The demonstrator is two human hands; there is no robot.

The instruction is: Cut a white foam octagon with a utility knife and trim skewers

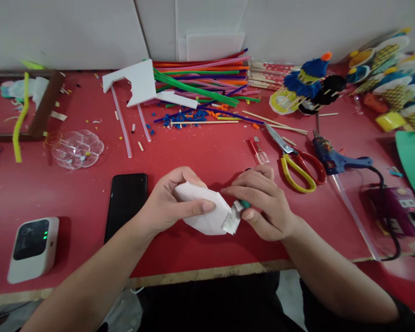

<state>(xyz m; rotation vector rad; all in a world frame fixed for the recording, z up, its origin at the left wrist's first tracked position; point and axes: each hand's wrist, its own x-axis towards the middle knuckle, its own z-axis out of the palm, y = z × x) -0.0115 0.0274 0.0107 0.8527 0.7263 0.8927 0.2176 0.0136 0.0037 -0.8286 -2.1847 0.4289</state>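
My left hand [174,205] pinches a flat, many-sided white foam board piece [204,210] between thumb and fingers, its thumb lying across the face. My right hand [268,203] is closed around a small green tool with a metal end [241,205], mostly hidden by the fingers. A flat, silvery-white part [231,222] lies against the board's right edge, just beyond the metal end; I cannot tell whether it belongs to the tool. Both hands are above the red table [180,253] near its front edge.
A phone [126,200] and a white device [34,249] are at left. Scissors [293,161], a glue gun [332,154] and a red lighter [257,150] lie at right. Behind are pipe cleaners [200,83], a cut white board [141,85] and finished crafts [306,83].
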